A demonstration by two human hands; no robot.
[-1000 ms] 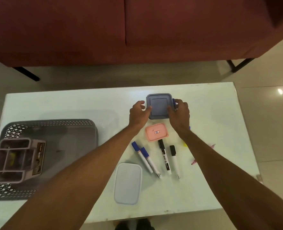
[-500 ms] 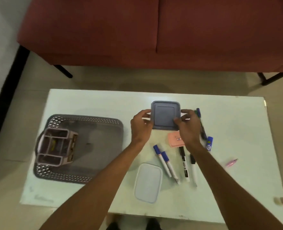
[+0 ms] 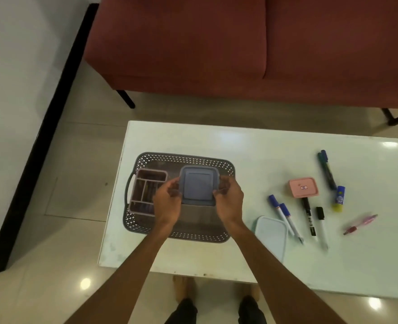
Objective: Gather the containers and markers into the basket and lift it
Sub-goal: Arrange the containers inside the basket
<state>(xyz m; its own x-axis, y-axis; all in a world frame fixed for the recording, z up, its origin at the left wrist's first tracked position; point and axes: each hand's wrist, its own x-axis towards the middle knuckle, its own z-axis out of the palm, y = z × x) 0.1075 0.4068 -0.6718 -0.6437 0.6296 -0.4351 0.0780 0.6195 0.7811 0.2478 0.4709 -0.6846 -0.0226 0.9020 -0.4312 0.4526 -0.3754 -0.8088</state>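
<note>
Over basket [image 3: 226,235], between my left hand [image 3: 167,205] and right hand [image 3: 230,202]: grey square box [image 3: 198,185], fingers of both hands curled round its side edges. I judge best move: lower box level beside pink organizer [image 3: 146,195], let go once seated. Markers [image 3: 289,217] wait on table [image 3: 216,141].

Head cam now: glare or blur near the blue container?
Head view: glare spots on the table far right and on the floor, none on the blue container; left hand and right hand gripping it look slightly soft; wide-angle bows table edges.
</note>
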